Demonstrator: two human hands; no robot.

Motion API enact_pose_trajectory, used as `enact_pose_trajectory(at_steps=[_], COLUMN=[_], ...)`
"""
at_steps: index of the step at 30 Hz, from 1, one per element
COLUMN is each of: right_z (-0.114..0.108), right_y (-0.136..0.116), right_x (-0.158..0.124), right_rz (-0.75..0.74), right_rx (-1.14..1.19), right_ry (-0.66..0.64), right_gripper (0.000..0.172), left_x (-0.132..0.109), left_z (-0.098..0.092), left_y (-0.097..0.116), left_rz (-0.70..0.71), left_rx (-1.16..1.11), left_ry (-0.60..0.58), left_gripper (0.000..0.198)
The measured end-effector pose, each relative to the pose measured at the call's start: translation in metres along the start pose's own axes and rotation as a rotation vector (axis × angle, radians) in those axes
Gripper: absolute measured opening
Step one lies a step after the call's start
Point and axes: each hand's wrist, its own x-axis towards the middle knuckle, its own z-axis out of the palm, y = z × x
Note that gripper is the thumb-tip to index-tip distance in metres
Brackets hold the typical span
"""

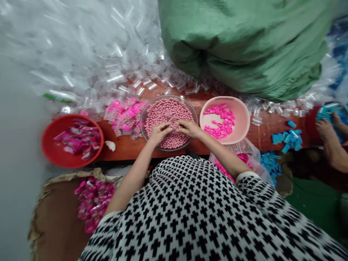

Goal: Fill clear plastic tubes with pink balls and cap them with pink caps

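Note:
A round clear bowl full of small pink beads stands in front of me at the table's edge. Over the beads, my left hand and my right hand face each other with bent, closed fingers. Between their fingertips is a small clear plastic container, hard to tell apart from the beads behind it. Left of the bowl lies a heap of clear containers with beads inside and bright pink caps. To the right, a pale pink basin holds loose bright pink plastic pieces.
Many clear plastic tubes cover the back of the table, beneath a large green sack. A red basin holds wrapped pink packets; more lie in a cardboard box. At right are blue pieces and another person's hands.

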Motion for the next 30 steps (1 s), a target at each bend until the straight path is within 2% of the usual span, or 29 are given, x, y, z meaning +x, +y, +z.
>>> enact_pose_trajectory(at_steps=[3,6,9,10,12,14,18,20,21,23,25,26,28,30], right_z=[0.002,-0.012,-0.045,-0.057,-0.077,-0.088,-0.088,-0.087,-0.086,-0.084,-0.079,-0.074,-0.061,-0.045], right_y=[0.001,0.011,0.034,0.045,0.066,0.083,0.1,0.1,0.098,0.089,0.074,0.064,0.042,0.02], right_x=[-0.018,-0.044,-0.076,-0.086,-0.102,-0.112,-0.118,-0.118,-0.117,-0.112,-0.103,-0.096,-0.082,-0.067], right_rz=[0.111,0.218,0.52,0.641,0.864,0.949,0.904,0.885,0.869,0.788,0.63,0.542,0.403,0.337], right_rx=[-0.097,-0.219,-0.384,-0.463,-0.623,-0.726,-0.766,-0.729,-0.655,-0.34,0.122,0.33,0.625,0.725], right_ry=[0.031,0.112,0.268,0.276,0.202,0.097,0.042,0.093,0.171,0.412,0.648,0.716,0.775,0.777], right_gripper=[0.022,0.031,0.031,0.031,0.031,0.031,0.027,0.029,0.03,0.031,0.026,0.024,0.025,0.029], left_x=[0.001,0.001,-0.002,-0.004,-0.006,-0.008,-0.011,-0.012,-0.013,-0.015,-0.016,-0.017,-0.018,-0.018], left_z=[-0.003,0.0,0.012,0.018,0.029,0.038,0.051,0.057,0.06,0.067,0.077,0.082,0.091,0.098], left_y=[-0.006,-0.008,-0.004,-0.002,0.001,0.004,0.008,0.012,0.015,0.021,0.028,0.031,0.036,0.041], left_rz=[-0.035,-0.076,-0.091,-0.099,-0.116,-0.143,-0.171,-0.168,-0.169,-0.178,-0.193,-0.198,-0.199,-0.186], left_rx=[0.018,-0.042,-0.149,-0.19,-0.256,-0.288,-0.303,-0.334,-0.358,-0.41,-0.46,-0.484,-0.545,-0.626], left_ry=[0.079,0.112,0.093,0.083,0.061,0.033,-0.018,-0.026,-0.033,-0.07,-0.127,-0.151,-0.173,-0.148], left_gripper=[0.056,0.057,0.054,0.053,0.052,0.051,0.052,0.051,0.051,0.049,0.047,0.046,0.044,0.044])
